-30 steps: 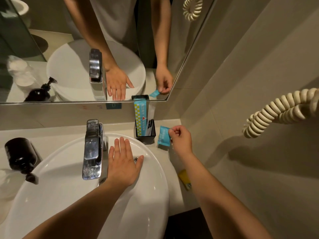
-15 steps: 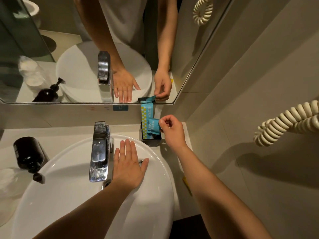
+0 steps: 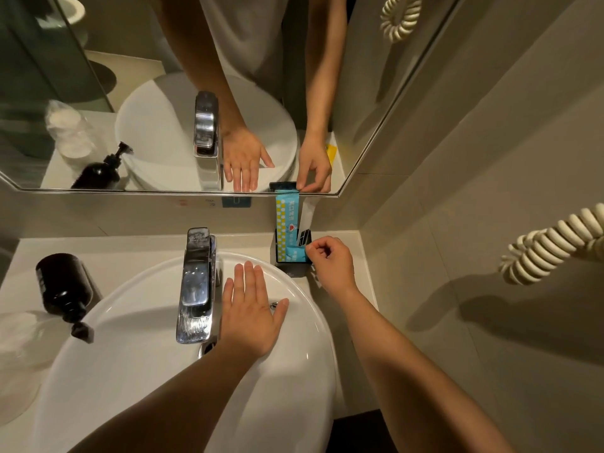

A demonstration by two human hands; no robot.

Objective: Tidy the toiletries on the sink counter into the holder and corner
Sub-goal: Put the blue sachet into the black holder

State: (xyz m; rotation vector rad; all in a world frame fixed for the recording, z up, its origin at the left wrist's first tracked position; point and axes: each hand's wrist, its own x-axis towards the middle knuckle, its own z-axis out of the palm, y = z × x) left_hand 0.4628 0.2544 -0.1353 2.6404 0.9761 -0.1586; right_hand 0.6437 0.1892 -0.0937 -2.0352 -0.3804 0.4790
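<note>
A small black holder (image 3: 293,265) stands on the counter by the mirror, near the right corner. A tall blue dotted packet (image 3: 287,220) sticks up out of it. My right hand (image 3: 331,264) pinches a small blue sachet (image 3: 292,255) with thumb and forefinger, and the sachet sits low inside the holder in front of the tall packet. My left hand (image 3: 250,310) lies flat, fingers spread, on the white basin's rim beside the tap.
The chrome tap (image 3: 196,286) rises over the white basin (image 3: 157,380). A black pump bottle (image 3: 65,291) stands at the left, with a clear wrapped item (image 3: 19,335) beside it. A coiled cream cord (image 3: 549,246) hangs on the right wall. The mirror (image 3: 137,93) reflects my arms.
My right hand has carried the blue sachet left from the counter beside the holder and down into the holder. My left hand stayed on the basin rim.
</note>
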